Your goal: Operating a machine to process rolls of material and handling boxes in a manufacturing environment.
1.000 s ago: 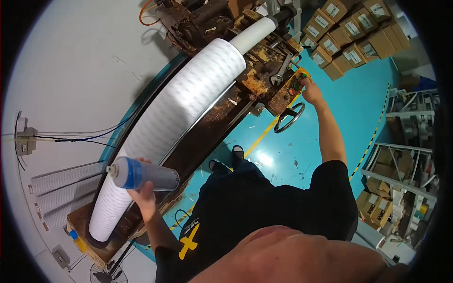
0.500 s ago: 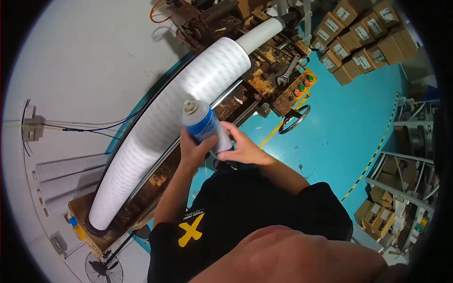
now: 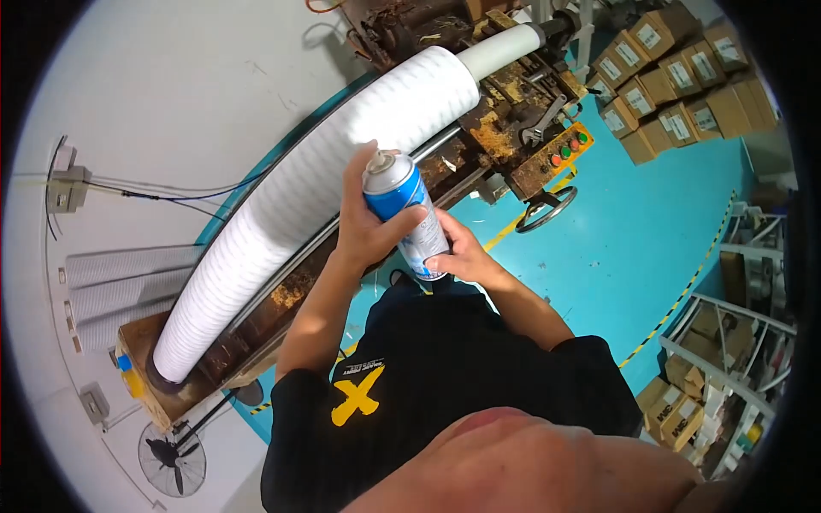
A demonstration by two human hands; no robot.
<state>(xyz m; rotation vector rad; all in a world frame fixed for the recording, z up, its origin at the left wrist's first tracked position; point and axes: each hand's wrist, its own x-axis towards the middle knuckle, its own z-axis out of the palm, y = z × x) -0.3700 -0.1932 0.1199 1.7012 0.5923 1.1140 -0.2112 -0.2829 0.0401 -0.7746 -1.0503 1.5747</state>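
Lighting: bright, even, indoor; source not in view. Shadows: soft, a faint one on the pale wall (image 3: 197,94) beside the machine (image 3: 513,128). Glare: mild sheen on the white roll (image 3: 308,205) and the spray can (image 3: 402,214). Focus: sharp at centre, softer toward the rim. Distortion: strong fisheye; straight edges bow, boxes (image 3: 676,77) curve. Frame: round, black corners.

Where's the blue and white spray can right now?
In the head view, centre frame, the blue and white spray can is held upright in both hands, left hand and right hand, beside the long white ribbed roll.
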